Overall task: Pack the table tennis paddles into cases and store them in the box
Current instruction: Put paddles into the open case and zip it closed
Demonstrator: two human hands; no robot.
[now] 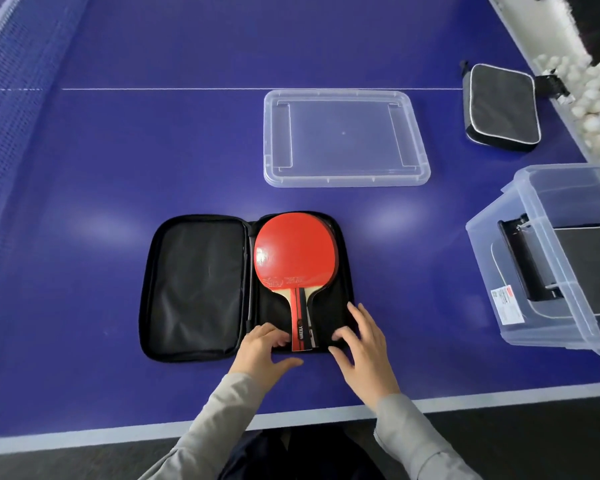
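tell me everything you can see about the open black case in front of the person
The open black case is a soft, fabric-looking zip case lying flat and unfolded on the blue table. Its left half is empty, with a creased dark lining. Its right half holds a red-faced paddle, handle toward the person, stacked on what seems a second paddle. The left hand and right hand rest on its near edge beside the handle.

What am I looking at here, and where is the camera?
One picture, from a camera worn on a person's head, looking down at their own bare hands. They stand at a blue table-tennis table. An open black case holds a red paddle. The left hand and right hand rest on the case beside the paddle's handle; neither grips anything. Beyond lie a clear lid and a zipped case. At the right stands a clear box with dark cases inside.
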